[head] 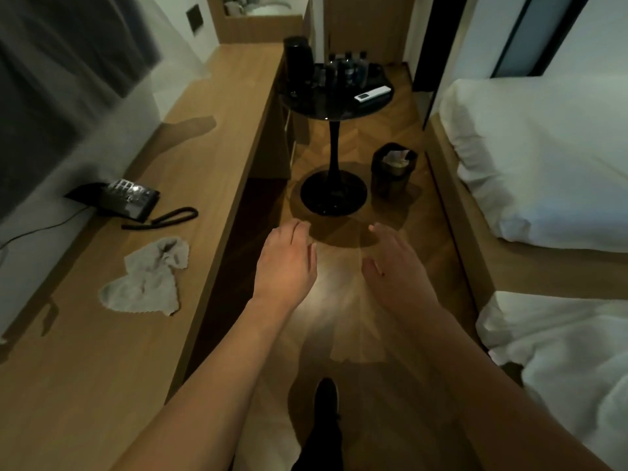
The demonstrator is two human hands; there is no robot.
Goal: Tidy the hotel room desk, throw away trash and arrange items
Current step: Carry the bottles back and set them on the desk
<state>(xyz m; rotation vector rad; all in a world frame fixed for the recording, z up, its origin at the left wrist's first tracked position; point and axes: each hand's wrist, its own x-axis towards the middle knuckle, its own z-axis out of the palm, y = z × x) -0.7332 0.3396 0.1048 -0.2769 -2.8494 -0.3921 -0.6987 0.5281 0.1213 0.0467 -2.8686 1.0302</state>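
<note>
A long wooden desk (217, 137) runs along the left wall. On it lie a crumpled grey cloth (147, 278) and, further back, a black telephone (125, 198) with its handset (163, 217) off the cradle beside it. My left hand (285, 263) and my right hand (396, 266) hover over the wooden floor, to the right of the desk edge, palms down. Both hold nothing and their fingers are loosely apart. A small black trash bin (390, 169) with paper inside stands on the floor ahead.
A round black pedestal table (334, 100) ahead carries a black kettle (298, 59), several bottles and a white remote (372, 93). White beds (543, 158) fill the right side. A narrow floor aisle runs between desk and beds. My dark shoe (326, 399) shows below.
</note>
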